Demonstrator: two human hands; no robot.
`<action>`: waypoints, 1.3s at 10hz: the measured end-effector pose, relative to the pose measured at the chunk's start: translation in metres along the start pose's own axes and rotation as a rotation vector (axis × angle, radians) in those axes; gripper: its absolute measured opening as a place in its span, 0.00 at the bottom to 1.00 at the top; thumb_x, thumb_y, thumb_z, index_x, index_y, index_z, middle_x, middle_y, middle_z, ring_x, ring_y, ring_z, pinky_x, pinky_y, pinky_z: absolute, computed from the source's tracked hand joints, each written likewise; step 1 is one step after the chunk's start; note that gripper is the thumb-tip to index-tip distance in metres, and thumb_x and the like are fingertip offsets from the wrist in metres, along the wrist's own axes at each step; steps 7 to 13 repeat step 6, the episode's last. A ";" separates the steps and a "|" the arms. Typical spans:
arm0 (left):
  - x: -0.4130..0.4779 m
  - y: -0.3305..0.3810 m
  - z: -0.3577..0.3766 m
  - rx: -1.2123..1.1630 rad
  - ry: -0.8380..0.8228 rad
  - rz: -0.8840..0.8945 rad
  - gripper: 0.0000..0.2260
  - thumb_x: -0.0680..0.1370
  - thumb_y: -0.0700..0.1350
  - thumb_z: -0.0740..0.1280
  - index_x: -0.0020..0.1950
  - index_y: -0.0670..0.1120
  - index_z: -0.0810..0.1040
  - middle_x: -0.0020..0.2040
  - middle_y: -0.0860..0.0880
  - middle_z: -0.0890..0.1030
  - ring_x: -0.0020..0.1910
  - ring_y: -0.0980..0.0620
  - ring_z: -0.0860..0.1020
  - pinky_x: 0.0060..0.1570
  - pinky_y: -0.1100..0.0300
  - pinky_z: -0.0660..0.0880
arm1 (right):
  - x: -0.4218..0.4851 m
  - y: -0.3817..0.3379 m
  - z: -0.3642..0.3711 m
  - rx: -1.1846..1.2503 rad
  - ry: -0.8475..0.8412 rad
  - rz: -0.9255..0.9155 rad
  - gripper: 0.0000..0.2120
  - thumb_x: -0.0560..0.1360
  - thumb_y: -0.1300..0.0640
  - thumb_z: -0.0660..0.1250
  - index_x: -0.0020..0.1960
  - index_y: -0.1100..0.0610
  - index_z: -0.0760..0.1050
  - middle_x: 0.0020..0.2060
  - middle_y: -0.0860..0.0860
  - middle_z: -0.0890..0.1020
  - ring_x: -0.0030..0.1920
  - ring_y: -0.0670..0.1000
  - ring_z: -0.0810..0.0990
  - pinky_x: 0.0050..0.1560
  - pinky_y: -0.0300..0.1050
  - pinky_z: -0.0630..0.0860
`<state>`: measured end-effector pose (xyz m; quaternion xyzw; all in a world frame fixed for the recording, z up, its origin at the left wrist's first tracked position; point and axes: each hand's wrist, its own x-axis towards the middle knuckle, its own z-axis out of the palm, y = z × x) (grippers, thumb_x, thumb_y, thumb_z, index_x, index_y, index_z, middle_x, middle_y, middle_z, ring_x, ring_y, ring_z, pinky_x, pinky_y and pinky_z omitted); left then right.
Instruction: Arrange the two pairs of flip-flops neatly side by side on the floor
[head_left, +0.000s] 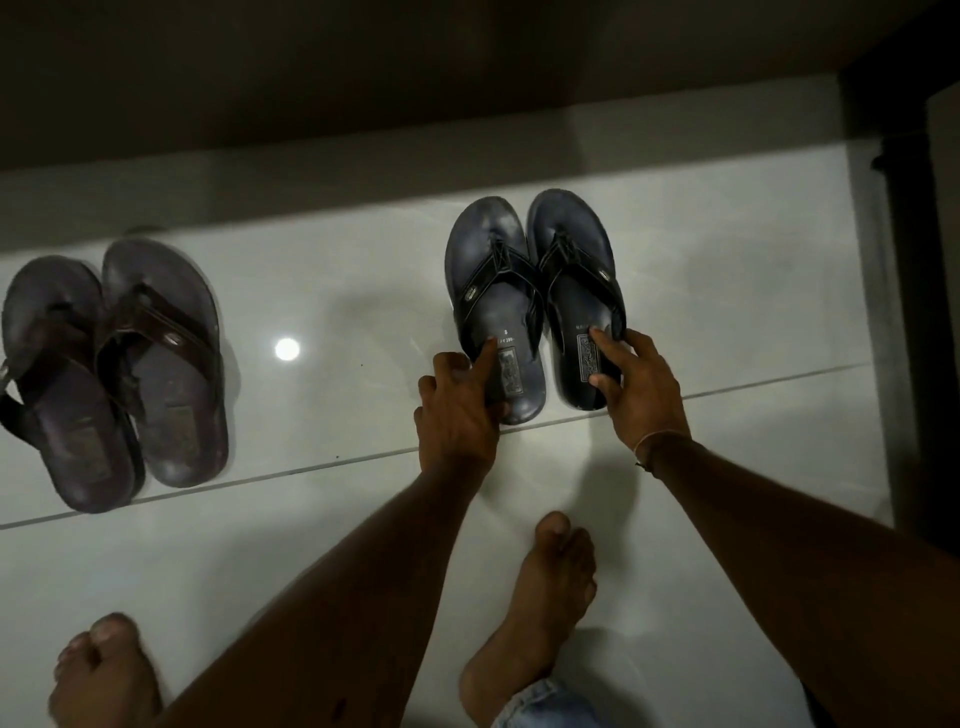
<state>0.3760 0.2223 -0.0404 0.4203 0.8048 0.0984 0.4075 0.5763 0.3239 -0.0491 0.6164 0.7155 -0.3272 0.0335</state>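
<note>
The main risk, as a judgement, is that the pair of dark navy rubber flip-flops (535, 306) ends up skewed or split. Each hand grips only the heel end of one sandal, so an uneven push could swing the toes apart or slide one sole over the other on the glossy white tiled floor (727, 322), which looks slick. A second risk is spacing: the pair of dark brown strapped flip-flops (114, 374) lies well apart at nine o'clock, its two sandals overlapping and heels uneven, so the two pairs do not yet read as one neat row.

The left hand (457, 410) is partly closed on the heel of the left navy sandal, index finger laid on the insole near the printed label, thumb hooked at the heel rim. The right hand (639, 384) pinches the heel of the right navy sandal, fingers spread over its label and outer edge. Both navy sandals sit at twelve o'clock from the person's bare foot (545, 597), toes pointing away toward the dark wall (363, 78), sides nearly touching.
</note>
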 end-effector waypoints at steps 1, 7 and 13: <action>-0.006 -0.003 0.002 0.007 0.000 -0.001 0.37 0.79 0.50 0.71 0.82 0.60 0.55 0.73 0.44 0.65 0.68 0.39 0.69 0.62 0.40 0.77 | -0.004 0.002 0.001 0.008 -0.006 -0.004 0.27 0.80 0.60 0.68 0.77 0.48 0.69 0.74 0.55 0.71 0.68 0.60 0.73 0.69 0.59 0.74; -0.020 -0.007 -0.005 -0.043 0.041 0.014 0.30 0.81 0.57 0.67 0.81 0.62 0.58 0.73 0.45 0.65 0.67 0.42 0.70 0.61 0.41 0.77 | -0.017 -0.008 -0.003 0.016 0.011 -0.004 0.28 0.82 0.60 0.66 0.80 0.46 0.64 0.81 0.57 0.59 0.75 0.63 0.68 0.73 0.63 0.71; -0.020 -0.007 -0.005 -0.043 0.041 0.014 0.30 0.81 0.57 0.67 0.81 0.62 0.58 0.73 0.45 0.65 0.67 0.42 0.70 0.61 0.41 0.77 | -0.017 -0.008 -0.003 0.016 0.011 -0.004 0.28 0.82 0.60 0.66 0.80 0.46 0.64 0.81 0.57 0.59 0.75 0.63 0.68 0.73 0.63 0.71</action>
